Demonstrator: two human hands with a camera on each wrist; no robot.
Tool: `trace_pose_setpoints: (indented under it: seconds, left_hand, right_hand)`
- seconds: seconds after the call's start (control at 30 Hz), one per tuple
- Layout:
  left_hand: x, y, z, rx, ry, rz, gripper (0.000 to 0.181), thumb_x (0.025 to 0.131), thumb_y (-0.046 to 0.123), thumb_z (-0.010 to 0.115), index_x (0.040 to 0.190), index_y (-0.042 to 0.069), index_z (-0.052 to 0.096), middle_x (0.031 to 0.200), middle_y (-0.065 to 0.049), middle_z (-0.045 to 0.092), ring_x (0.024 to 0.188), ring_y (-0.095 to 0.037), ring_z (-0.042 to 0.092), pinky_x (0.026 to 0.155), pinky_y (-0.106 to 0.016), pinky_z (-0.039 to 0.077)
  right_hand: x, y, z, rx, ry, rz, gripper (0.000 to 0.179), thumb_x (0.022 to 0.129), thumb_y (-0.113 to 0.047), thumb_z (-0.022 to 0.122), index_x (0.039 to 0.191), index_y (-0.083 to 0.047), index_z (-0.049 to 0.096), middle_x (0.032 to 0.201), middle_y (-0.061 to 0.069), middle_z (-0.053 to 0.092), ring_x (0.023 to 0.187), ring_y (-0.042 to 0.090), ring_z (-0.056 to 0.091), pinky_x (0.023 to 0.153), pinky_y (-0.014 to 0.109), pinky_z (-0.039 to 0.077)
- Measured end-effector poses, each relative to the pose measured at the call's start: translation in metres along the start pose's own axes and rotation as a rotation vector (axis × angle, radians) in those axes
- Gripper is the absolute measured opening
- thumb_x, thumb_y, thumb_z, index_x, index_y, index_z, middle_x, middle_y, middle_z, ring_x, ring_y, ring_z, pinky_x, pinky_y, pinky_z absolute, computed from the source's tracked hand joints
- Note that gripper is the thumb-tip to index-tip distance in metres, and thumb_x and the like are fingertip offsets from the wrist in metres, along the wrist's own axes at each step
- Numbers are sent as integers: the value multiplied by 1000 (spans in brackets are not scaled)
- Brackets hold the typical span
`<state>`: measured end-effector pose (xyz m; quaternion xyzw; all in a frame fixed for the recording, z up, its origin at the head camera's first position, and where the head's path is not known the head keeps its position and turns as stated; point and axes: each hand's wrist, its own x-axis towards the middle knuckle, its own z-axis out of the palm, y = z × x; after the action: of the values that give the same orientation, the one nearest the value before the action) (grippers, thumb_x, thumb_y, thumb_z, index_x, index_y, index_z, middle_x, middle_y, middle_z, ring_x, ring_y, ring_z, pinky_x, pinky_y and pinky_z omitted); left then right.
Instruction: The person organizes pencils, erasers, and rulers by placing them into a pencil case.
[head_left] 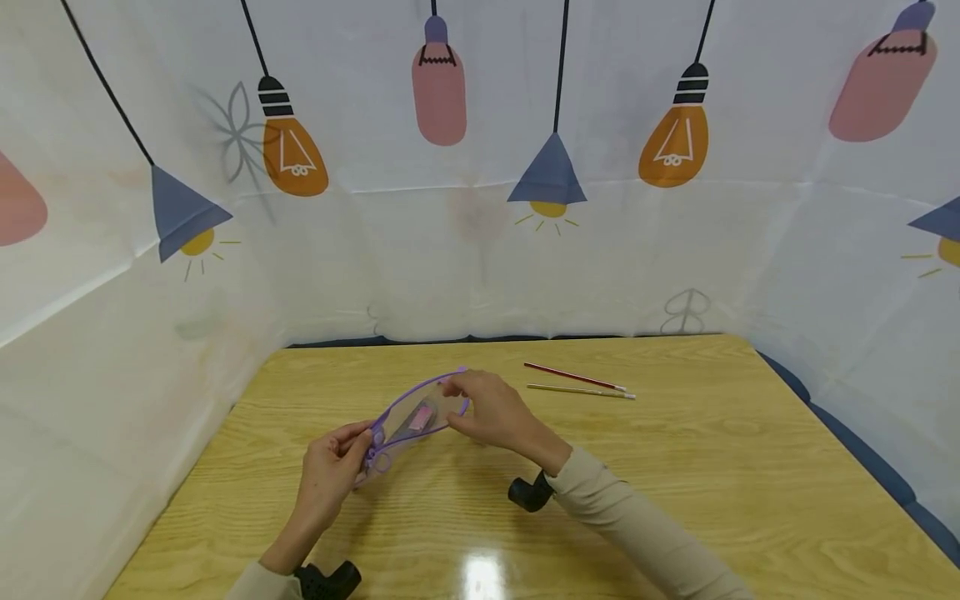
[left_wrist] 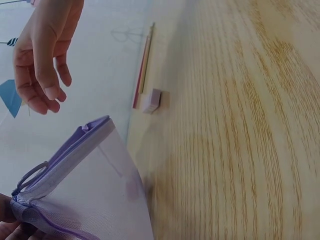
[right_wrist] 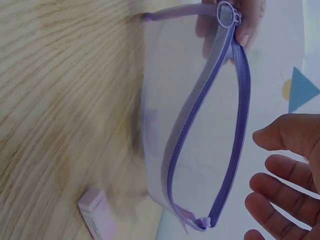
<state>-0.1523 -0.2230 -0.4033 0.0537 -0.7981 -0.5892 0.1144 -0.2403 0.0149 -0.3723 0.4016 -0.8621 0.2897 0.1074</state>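
My left hand pinches the zipper-pull end of a clear mesh zipper pouch with purple edging. The pouch's mouth gapes wide, and a ring hangs from the zipper pull. Through it shows a small pink block, with a blurry pink patch low in the mesh in the wrist views. At the far end of the mouth is my right hand, fingers bent loosely and spread from the thumb; the right wrist view has this hand apart from the pouch, holding nothing. A pink eraser lies on the table near the pouch.
A dark red pencil and a gold-coloured pencil lie side by side on the wooden table, beyond my right hand. A white cloth printed with lamps hangs behind the table and along its sides.
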Motion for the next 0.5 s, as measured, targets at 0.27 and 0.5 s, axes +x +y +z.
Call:
trace_pose_setpoints:
  seconds: [0.27, 0.5]
  left_hand:
    - [0, 0, 0, -15, 0, -1, 25, 99, 4, 54, 118, -8, 64, 102, -21, 69, 77, -13, 68, 55, -23, 52]
    - [1, -1, 0, -16, 4, -1, 25, 99, 4, 55, 118, -8, 64, 102, -21, 69, 79, -13, 68, 59, -23, 53]
  right_hand:
    - [-9, 6, -6, -56, 56, -5, 23, 81, -13, 75, 103, -10, 67, 100, 1, 67, 95, 20, 61, 78, 36, 50]
    - [-18, 15, -9, 3, 74, 40, 27, 82, -13, 76, 106, -5, 66, 102, 6, 66, 92, 22, 61, 77, 36, 51]
